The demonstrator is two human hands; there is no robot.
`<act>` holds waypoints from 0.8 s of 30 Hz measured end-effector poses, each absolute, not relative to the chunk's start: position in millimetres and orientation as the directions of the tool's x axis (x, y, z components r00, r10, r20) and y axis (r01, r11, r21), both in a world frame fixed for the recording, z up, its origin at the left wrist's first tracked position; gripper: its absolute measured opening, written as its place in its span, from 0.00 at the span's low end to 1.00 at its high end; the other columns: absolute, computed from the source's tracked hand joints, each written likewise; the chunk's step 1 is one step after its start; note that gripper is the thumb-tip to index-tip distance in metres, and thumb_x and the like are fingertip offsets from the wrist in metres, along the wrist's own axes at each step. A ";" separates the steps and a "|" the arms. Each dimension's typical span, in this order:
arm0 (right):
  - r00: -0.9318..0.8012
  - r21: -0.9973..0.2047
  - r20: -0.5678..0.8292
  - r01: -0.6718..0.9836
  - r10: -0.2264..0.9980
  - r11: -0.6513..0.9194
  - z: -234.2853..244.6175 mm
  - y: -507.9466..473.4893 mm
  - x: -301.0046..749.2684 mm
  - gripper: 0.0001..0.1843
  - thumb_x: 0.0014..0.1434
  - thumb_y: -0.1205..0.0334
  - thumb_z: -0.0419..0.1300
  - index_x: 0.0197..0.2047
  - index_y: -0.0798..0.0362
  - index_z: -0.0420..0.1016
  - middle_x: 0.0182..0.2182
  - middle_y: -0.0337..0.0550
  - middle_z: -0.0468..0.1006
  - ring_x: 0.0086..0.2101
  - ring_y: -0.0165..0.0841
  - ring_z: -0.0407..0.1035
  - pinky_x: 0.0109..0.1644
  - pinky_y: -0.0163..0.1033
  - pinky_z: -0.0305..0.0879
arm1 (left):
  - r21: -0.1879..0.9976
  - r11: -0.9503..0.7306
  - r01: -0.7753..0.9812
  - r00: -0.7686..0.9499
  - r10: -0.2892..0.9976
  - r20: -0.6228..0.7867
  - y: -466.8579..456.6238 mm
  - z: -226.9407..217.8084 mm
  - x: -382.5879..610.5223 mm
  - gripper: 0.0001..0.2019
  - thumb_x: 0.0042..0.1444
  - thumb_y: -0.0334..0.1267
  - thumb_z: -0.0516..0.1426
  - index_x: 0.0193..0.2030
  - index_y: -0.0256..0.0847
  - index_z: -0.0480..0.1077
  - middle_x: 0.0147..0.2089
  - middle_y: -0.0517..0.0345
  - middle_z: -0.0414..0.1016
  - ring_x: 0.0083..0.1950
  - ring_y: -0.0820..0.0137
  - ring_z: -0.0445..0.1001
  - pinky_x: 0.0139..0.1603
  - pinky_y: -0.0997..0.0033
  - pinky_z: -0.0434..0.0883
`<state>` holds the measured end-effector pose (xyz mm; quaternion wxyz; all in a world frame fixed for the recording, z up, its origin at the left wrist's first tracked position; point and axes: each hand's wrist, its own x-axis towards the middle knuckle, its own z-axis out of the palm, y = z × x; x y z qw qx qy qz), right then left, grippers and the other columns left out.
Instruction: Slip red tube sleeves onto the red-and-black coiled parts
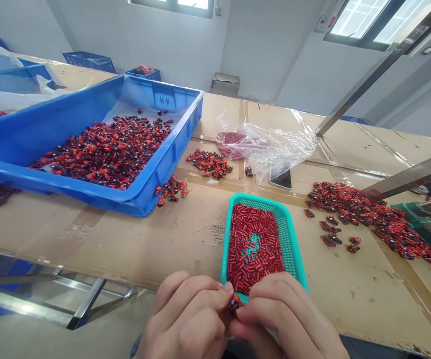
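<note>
Both hands meet at the near edge of the table, over the front rim of a green mesh basket (293, 239). My left hand (191, 314) pinches a small orange-and-black part (234, 302) between thumb and forefinger. From the other side, my right hand (284, 314) has its fingers closed on the same part; the fingertips cover much of it. Many short dark-red tubes (252, 224) lie loose in the basket, with a bit of its mesh floor showing in the middle.
A large blue crate (178, 134) of similar parts stands at left. Piles of parts (210, 163) lie beyond the basket and at right (368, 212). A clear plastic bag (275, 147), a phone (281, 178), a metal post (372, 75) and a green metal tool (420, 219) are also there.
</note>
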<state>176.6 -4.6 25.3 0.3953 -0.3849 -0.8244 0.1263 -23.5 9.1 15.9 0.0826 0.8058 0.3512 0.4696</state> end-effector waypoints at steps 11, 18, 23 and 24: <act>-0.508 -0.928 0.189 0.188 0.840 0.323 22.1 6.8 173.3 0.28 0.70 0.34 0.54 0.39 0.50 0.76 0.33 0.43 0.77 0.32 0.32 0.71 0.37 0.34 0.70 | 0.520 -0.719 0.461 0.318 0.681 0.660 3.5 3.1 -10.3 0.08 0.66 0.45 0.64 0.37 0.46 0.73 0.43 0.53 0.87 0.42 0.63 0.84 0.48 0.60 0.79; -0.338 -0.943 0.108 0.263 0.935 0.204 9.4 3.6 198.5 0.22 0.71 0.39 0.57 0.46 0.46 0.83 0.37 0.45 0.82 0.38 0.37 0.79 0.42 0.34 0.76 | 0.428 -0.810 0.400 0.447 0.581 0.681 27.8 5.6 -21.7 0.04 0.72 0.30 0.55 0.50 0.39 0.70 0.46 0.56 0.87 0.48 0.71 0.83 0.54 0.70 0.73; -0.150 -0.947 -0.068 0.321 0.986 -0.017 5.6 9.0 229.8 0.23 0.68 0.39 0.60 0.53 0.45 0.85 0.41 0.47 0.82 0.37 0.37 0.79 0.36 0.34 0.77 | 0.278 -0.600 0.750 0.427 0.761 0.489 113.3 -13.1 -39.7 0.07 0.69 0.39 0.59 0.50 0.39 0.72 0.47 0.48 0.84 0.49 0.58 0.81 0.52 0.57 0.74; -0.141 -0.954 -0.074 0.299 0.987 -0.029 7.0 9.6 230.4 0.25 0.66 0.36 0.61 0.51 0.46 0.85 0.40 0.47 0.82 0.35 0.36 0.78 0.33 0.33 0.76 | 0.258 -0.548 0.795 0.407 0.799 0.443 133.5 -18.7 -43.6 0.06 0.68 0.35 0.60 0.49 0.37 0.73 0.47 0.46 0.83 0.51 0.55 0.80 0.53 0.54 0.73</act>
